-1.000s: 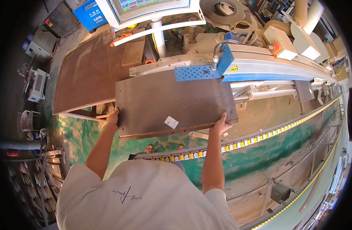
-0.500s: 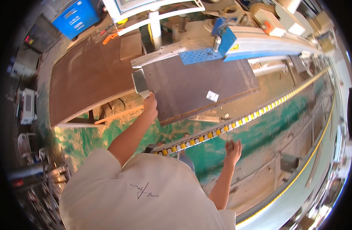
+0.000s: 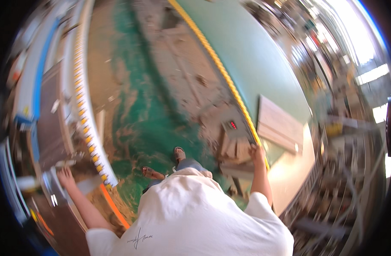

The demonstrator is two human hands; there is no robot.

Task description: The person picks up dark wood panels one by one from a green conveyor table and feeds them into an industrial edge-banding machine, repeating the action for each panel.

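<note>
Stretched out to the lower left, my left hand (image 3: pixel 66 177) is closed at the end of a flat grey metal plate (image 3: pixel 52 188). Motion smears its fingers, and the plate's full shape is unclear. A dark brown board (image 3: pixel 53 128) with a small white label lies just beyond that hand. Over on the right, my right hand (image 3: pixel 257 152) is at the yellow edge strip (image 3: pixel 234 91) of a long green table (image 3: pixel 246 55). Its fingers look loosely bent and apart, with nothing visible in them. Beside it on the table lies a light wooden panel (image 3: pixel 278 123).
A machine rail (image 3: pixel 86 123) with yellow and white rollers runs along my left. An orange strip (image 3: pixel 114 207) lies near its end. Stacked wood pieces (image 3: pixel 234 147) and a small red display (image 3: pixel 233 125) are by the table's side. Sawdust covers the green floor (image 3: pixel 144 106).
My view has swung right, bringing the green table in front and the machine to the left. My right hand has moved to the table's yellow edge. My left hand stays by the plate.
</note>
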